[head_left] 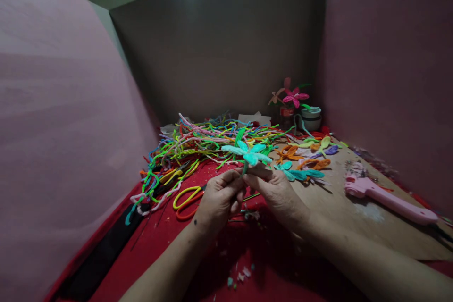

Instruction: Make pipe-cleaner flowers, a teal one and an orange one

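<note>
A turquoise pipe-cleaner flower (250, 155) with a green stem stands upright between my two hands, above the red cloth. My left hand (222, 193) is closed, its fingertips pinching the stem just under the petals. From the other side my right hand (274, 188) meets it, thumb and fingers pressed on the same stem. The stem's lower part is hidden by my fingers. Close to my left hand lie scissors with yellow and orange handles (188, 200), their blades partly covered by the hand.
A heap of colourful pipe cleaners (198, 141) spreads behind my hands. On the brown board (318, 207) lie finished turquoise petals (304, 173) and a pink hot glue gun or trimmer-like tool (389, 198). Pink flowers (295, 97) stand beside a pale pot (311, 118) at the back.
</note>
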{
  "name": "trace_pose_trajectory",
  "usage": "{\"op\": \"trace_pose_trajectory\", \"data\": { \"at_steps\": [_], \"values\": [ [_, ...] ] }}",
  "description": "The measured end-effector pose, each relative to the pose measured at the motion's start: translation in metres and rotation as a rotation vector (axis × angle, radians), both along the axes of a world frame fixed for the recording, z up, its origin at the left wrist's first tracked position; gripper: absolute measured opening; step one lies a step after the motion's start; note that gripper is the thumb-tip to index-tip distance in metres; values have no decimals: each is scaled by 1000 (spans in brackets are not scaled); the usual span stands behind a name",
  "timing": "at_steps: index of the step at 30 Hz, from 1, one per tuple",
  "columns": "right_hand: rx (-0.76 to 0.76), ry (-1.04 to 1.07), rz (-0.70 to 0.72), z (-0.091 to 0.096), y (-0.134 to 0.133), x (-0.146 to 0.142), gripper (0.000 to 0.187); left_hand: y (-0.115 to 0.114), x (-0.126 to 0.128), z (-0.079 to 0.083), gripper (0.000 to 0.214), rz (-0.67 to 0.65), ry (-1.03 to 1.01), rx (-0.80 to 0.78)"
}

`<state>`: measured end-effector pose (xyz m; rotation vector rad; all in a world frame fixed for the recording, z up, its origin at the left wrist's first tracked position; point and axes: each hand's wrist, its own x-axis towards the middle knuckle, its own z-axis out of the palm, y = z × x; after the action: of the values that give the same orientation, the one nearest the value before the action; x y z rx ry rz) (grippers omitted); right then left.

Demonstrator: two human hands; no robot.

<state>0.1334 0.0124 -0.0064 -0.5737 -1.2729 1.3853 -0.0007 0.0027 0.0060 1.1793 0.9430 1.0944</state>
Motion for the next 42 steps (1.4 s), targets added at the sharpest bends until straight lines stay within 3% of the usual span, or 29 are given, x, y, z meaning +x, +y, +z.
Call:
{"op": "trace_pose_trajectory", "data": {
  "at_steps": [6, 12, 19, 26, 29, 32, 34, 38, 40, 42],
  "values": [
    [-28, 38, 79, -2, 2, 1, 11, 1, -7, 0, 25, -164, -185, -123],
    [-62, 35, 85, -4, 1, 2, 19, 1, -7, 1, 22, -229, -109, -85],
    [-79, 55, -65, -4, 1, 2, 14, -3, -1, 3, 23, -80, 137, 125],
    [6, 9, -115, 6, -4, 4, 15, 0, -1, 2, 16, 82, 214, 210],
    [27, 46, -209, 7, -3, 3, 8, 3, -8, 7, 14, 267, 183, 311],
    [58, -20, -310, 6, -2, 2, 7, -6, -14, 21, 15, 452, 161, 453],
    [86, -123, -340, 6, -3, 3, 9, -19, -13, 34, 22, 526, 241, 656],
    [141, -184, -334, 6, -8, 5, 15, -39, -2, 59, 47, 551, 800, 1229],
    [164, -181, -322, 7, -10, 5, 18, -40, 4, 64, 42, 644, 1020, 1439],
    [181, -178, -299, 8, -12, 5, 18, -37, 7, 62, 32, 661, 1119, 1554]
  ]
}}
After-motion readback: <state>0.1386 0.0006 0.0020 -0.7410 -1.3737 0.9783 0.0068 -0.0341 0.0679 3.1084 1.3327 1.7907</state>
